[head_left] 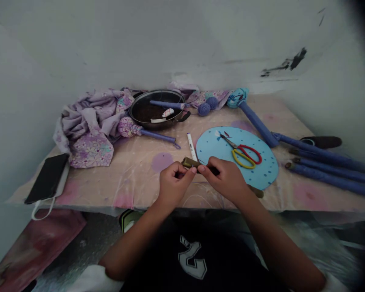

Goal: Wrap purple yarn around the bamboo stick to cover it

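Phone (45, 178): on the left front of the bench (142, 166); a snagged white cable (42, 209) could drag it off.
Left grip (174, 182): clamped near the end of the brown stick (188, 162).
White marker (191, 146): just beyond the stick; a knock could roll it.
Right grip (226, 178): clamped on the same stick, which runs beneath my hand; uneven pressure could twist it loose.
Scissors (245, 157): on the blue mat (207, 140); a swinging stick could nudge them.

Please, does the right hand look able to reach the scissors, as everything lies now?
Probably yes: the scissors lie uncovered on the blue dotted circle, close to the right hand. However, that hand seems to hold the stick, so it may need to let go first.
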Motion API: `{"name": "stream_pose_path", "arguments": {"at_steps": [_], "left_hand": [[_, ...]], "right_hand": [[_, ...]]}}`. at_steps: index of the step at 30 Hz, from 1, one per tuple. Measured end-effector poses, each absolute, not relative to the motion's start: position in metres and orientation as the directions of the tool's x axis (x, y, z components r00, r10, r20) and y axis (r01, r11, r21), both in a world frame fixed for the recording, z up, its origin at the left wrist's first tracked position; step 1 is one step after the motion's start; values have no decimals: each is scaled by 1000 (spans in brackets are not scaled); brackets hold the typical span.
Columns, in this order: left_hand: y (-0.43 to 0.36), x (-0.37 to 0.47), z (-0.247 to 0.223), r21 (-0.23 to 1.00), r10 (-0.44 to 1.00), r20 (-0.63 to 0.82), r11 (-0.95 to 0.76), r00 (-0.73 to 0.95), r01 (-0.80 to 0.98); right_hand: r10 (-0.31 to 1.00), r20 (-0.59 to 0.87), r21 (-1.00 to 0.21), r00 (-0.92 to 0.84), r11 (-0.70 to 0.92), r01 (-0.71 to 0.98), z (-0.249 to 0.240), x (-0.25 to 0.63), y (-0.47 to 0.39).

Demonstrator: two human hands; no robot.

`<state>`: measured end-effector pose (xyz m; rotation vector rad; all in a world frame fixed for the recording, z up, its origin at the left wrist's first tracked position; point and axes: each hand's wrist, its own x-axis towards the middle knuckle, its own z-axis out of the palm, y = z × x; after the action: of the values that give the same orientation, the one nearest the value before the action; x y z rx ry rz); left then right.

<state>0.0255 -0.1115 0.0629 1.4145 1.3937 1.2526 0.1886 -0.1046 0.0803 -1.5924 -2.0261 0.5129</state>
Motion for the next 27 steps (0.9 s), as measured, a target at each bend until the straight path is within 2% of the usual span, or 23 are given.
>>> {"name": "stream_pose_path", "arguments": {"at_steps": [3,5,7,9,12,17,20,23,25,27], "left_hand": [[-114,14,57,983,992,80,-61,-101,175],[-115,6,57,980,994,109,-109,13,164],[-116,-3,60,944,959,159,-218,236,247],[-118,-11,64,865,909,182,-329,374,378],[-122,-20,66,774,897,145,-366,417,518],[-127,-28,69,684,877,41,-374,479,626],[-131,-30,67,734,881,52,-354,471,580],[-134,-30,59,865,907,116,-292,405,407],[-133,-32,54,933,908,90,-221,410,284],[-127,-37,53,961,867,15,-150,498,231]], "right_hand": [[955,178,-574,-237,296,764,81,188,-106],[935,140,-563,-325,345,751,82,189,-105],[892,81,-555,-445,411,723,83,190,-105],[845,33,-559,-534,459,691,83,189,-105],[828,7,-590,-560,455,666,84,184,-105],[811,-11,-757,-584,375,535,83,169,-105],[828,-30,-797,-559,318,513,80,163,-104],[847,-45,-853,-530,244,461,84,163,-104],[829,-63,-892,-556,203,404,90,167,-106],[767,-102,-906,-634,191,377,98,171,-109]]}}
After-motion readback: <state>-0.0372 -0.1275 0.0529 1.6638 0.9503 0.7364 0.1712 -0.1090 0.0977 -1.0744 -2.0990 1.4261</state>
